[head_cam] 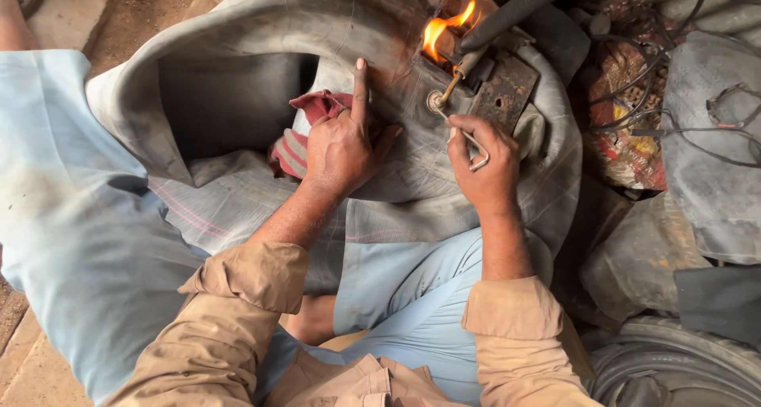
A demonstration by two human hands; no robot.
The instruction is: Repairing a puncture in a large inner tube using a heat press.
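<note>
A large grey rubber inner tube (pixel 238 66) lies draped over my lap. My left hand (pixel 342 141) rests on it with the index finger stretched out and pressed on the rubber, the other fingers curled over a red striped rag (pixel 305 129). My right hand (pixel 483 165) is shut on a thin bent metal tool (pixel 469 144) whose tip meets the tube's brass valve stem (pixel 437 99). Just beyond the valve an orange flame (pixel 444 28) burns next to a rusty metal clamp plate (pixel 503 90).
A dark hose or handle (pixel 519 7) slants in from the top towards the flame. A tangle of wires and scraps (pixel 634 106) lies at the right, with more grey rubber (pixel 709 137) and a tyre (pixel 674 367) lower right. Bare ground shows top left.
</note>
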